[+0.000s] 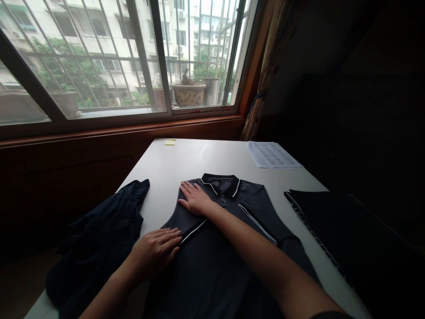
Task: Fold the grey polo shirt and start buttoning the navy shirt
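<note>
A dark polo shirt (pixel 229 261) with white piping lies front side up on the table, its collar toward the window. Both short sleeves are folded inward over the chest. My right hand (pixel 195 198) reaches across and lies flat on the shirt's left shoulder, fingers stretched out. Lower down, my left hand (pixel 159 246) rests at the shirt's left edge, beside the white-edged sleeve cuff, with its fingers extended. Neither hand grips the cloth. My right forearm covers part of the button placket.
The white table (pixel 209 155) stands below a barred window. A crumpled dark garment (pixel 106 230) hangs over its left edge. Dark folded clothes (pixel 335 226) lie at the right. Printed paper (pixel 272 155) and a yellow sticky note (pixel 170 142) lie at the far end.
</note>
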`<move>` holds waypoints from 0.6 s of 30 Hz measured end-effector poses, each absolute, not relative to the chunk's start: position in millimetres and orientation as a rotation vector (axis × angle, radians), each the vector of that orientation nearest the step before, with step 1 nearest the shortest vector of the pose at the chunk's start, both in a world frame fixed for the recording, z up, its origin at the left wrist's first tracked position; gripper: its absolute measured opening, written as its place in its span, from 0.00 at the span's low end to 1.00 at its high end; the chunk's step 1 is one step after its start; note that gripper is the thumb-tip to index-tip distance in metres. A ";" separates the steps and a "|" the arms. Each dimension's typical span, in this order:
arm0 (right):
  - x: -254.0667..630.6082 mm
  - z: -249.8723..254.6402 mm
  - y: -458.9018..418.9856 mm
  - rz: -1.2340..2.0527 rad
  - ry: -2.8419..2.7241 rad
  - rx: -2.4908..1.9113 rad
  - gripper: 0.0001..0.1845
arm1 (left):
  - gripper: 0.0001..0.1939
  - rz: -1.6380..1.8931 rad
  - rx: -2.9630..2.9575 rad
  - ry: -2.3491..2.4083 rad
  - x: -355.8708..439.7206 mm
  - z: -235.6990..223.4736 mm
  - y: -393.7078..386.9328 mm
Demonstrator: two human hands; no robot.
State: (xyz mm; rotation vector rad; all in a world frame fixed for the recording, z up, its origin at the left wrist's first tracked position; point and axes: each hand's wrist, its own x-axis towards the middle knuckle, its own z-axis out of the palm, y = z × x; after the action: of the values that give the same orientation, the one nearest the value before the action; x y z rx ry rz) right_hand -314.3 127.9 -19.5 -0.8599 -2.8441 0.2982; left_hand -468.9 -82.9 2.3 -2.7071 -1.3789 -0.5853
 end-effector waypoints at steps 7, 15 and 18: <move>-325.0 -22.4 145.5 0.288 -2.808 -0.933 0.35 | 0.13 -0.684 -2.690 -1.345 -462.9 9.5 -85.0; -329.6 -11.7 140.9 0.225 -2.680 -0.943 0.30 | 0.13 -0.723 -2.633 -1.229 -464.7 7.7 -85.5; -322.4 -6.3 125.1 0.202 -2.660 -0.877 0.29 | 0.15 -0.685 -2.595 -1.249 -466.0 4.9 -82.5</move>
State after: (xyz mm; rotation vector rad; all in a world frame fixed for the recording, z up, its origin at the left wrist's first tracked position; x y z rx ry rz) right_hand -322.4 125.1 -6.3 -0.8770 -2.6598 0.2021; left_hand -466.0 -82.5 4.9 -2.5949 -1.2489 -0.6849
